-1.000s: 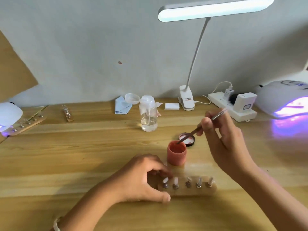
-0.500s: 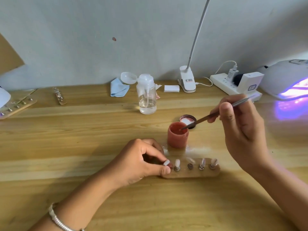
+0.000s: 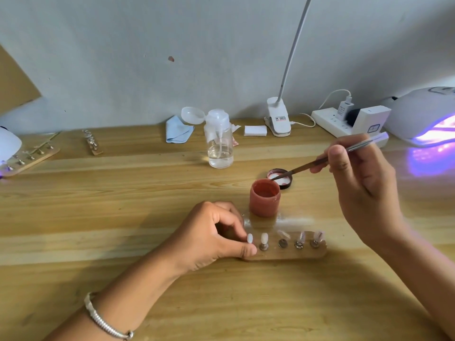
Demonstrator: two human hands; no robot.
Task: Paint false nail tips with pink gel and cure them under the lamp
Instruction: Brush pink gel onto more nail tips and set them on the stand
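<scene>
A small wooden holder (image 3: 285, 252) lies on the table with several pale nail tips (image 3: 264, 238) standing on metal pegs. My left hand (image 3: 211, 235) grips the holder's left end between thumb and fingers. Just behind it stands an open pink gel pot (image 3: 265, 198), and the pot's dark lid (image 3: 280, 177) lies behind that. My right hand (image 3: 364, 183) pinches a thin brush (image 3: 327, 158), whose tip hangs above the lid, just right of the pot's rim. A nail curing lamp (image 3: 423, 114) glows purple at the far right.
A clear pump bottle (image 3: 220, 143), a blue cloth (image 3: 178, 130), white pads (image 3: 255, 130), a clip desk lamp (image 3: 279, 119) and a power strip (image 3: 332, 121) line the back. A second lamp (image 3: 8, 146) with another nail holder (image 3: 29, 157) sits at the far left.
The brush tip has lifted out of the gel pot and drawn back to the right over the lid. My left hand keeps its hold on the wooden holder. The view has tilted downward.
</scene>
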